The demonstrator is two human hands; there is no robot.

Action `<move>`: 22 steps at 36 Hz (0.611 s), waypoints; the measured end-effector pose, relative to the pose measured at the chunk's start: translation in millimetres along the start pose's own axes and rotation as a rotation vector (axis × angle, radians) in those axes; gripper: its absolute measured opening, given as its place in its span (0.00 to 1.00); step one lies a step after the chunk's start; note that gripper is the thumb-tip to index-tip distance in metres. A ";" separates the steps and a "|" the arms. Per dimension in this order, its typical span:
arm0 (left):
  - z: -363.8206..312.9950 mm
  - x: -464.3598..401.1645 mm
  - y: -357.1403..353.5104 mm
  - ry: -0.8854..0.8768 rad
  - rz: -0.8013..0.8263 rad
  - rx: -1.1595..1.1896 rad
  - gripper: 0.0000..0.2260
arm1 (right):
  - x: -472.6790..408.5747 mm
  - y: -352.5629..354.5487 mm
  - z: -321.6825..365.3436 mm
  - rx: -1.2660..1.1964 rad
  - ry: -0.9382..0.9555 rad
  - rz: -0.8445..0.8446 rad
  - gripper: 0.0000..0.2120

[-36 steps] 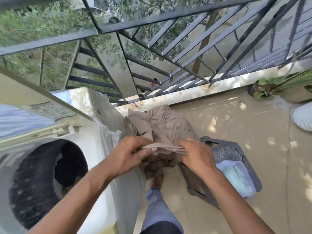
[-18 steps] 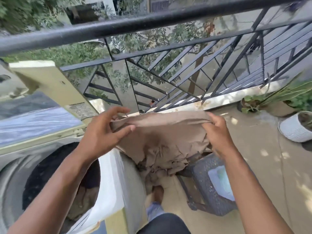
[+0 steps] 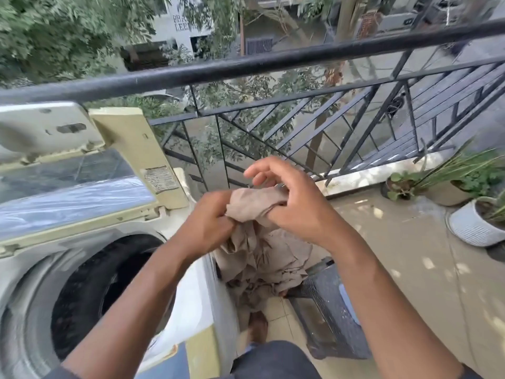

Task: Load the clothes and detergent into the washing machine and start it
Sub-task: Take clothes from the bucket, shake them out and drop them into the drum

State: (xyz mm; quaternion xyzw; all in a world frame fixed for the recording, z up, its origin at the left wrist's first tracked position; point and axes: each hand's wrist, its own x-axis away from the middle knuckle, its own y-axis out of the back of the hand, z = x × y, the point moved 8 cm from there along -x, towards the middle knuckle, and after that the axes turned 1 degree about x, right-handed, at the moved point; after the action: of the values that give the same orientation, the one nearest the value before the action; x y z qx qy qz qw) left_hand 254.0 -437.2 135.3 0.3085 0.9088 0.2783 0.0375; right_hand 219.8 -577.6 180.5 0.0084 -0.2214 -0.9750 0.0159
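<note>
A beige garment (image 3: 259,247) hangs bunched between my hands, just right of the washing machine (image 3: 191,296). My left hand (image 3: 205,225) grips its top edge in a fist. My right hand (image 3: 295,206) holds the same bunch under its palm and thumb, with the upper fingers lifted off the cloth. The top-loading machine has its lid (image 3: 82,176) raised and its dark drum (image 3: 90,291) open at the lower left. A dark laundry basket (image 3: 333,310) stands on the floor below the garment, with a light blue item (image 3: 347,302) inside.
A black metal balcony railing (image 3: 273,61) runs across in front of me. Potted plants (image 3: 464,184) and a white ribbed pot (image 3: 472,228) stand at the right on the tiled floor (image 3: 410,255). My foot (image 3: 257,326) is between machine and basket.
My hands have come together, gathering the spread garment into a bunch, where half a second ago they held it stretched wide. The view has tilted upward.
</note>
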 end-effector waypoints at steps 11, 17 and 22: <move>-15.0 21.2 38.6 -0.033 -0.141 0.507 0.20 | -2.4 -85.7 -170.2 0.410 -0.516 0.349 0.28; -23.4 35.5 39.4 -0.060 -0.069 0.638 0.12 | -12.3 -111.6 -176.7 0.382 -0.441 0.312 0.27; -17.6 47.9 64.5 -0.015 -0.203 0.526 0.16 | -10.6 -78.0 -175.0 0.492 -0.470 0.102 0.10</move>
State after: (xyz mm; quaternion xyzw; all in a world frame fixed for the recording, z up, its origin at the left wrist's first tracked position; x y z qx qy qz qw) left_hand 245.9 -375.6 189.3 0.2170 0.9758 0.0254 -0.0095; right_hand 232.3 -582.4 -10.9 -0.2237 -0.4477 -0.8657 0.0106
